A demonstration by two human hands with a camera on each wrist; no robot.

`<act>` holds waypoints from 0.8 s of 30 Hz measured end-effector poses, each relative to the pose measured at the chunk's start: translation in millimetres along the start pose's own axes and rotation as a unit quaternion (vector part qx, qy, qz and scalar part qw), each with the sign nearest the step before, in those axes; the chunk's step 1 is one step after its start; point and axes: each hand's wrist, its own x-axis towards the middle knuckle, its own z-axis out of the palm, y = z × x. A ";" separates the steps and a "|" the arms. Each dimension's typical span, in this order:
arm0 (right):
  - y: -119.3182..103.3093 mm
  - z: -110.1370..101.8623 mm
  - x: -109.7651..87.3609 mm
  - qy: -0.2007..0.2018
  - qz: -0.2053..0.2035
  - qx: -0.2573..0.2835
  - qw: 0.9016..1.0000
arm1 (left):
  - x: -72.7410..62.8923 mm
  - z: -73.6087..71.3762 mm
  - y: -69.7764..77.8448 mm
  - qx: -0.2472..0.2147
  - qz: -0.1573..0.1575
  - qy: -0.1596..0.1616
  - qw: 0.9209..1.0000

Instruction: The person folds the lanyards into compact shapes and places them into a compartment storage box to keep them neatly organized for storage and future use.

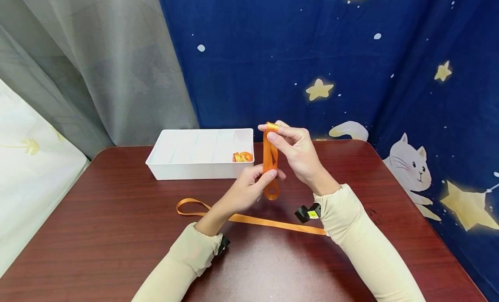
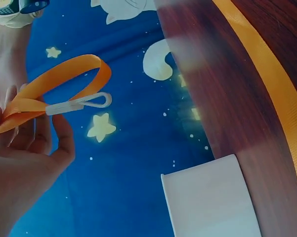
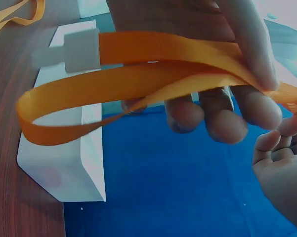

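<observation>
An orange lanyard (image 1: 268, 150) hangs folded in lengthwise loops between the two hands, above the table. The right hand (image 1: 295, 149) pinches its upper end, with the strap looped over the index finger. Lower down, the left hand (image 1: 249, 187) grips the folds between thumb and fingers. Below the left hand a rounded loop of the strap (image 3: 59, 96) dangles free. A pale clip (image 2: 74, 106) with a small loop sticks out of the folds in the left wrist view. A second orange lanyard (image 1: 273, 223) lies stretched across the table under the forearms.
Behind the left hand stands a white divided box (image 1: 202, 171). Coiled orange straps (image 1: 242, 157) lie in its right-end compartment. The dark red-brown table (image 1: 97, 232) ends at a blue star-patterned curtain (image 1: 273, 68). Black wrist devices (image 1: 306, 213) sit at both cuffs.
</observation>
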 end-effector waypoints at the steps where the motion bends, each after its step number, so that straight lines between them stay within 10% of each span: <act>1: 0.0 0.3 0.2 -0.001 0.000 0.000 1.000 | 0.1 -0.9 -0.5 0.003 -0.002 -0.002 1.000; 10: -0.6 3.9 1.8 -0.008 -0.020 -0.008 1.000 | 5.1 -15.2 -11.6 0.053 0.020 0.006 0.998; 24: -10.1 12.0 -9.8 -0.059 0.014 -0.025 0.998 | 7.5 -34.1 -19.5 0.067 -0.040 0.064 0.995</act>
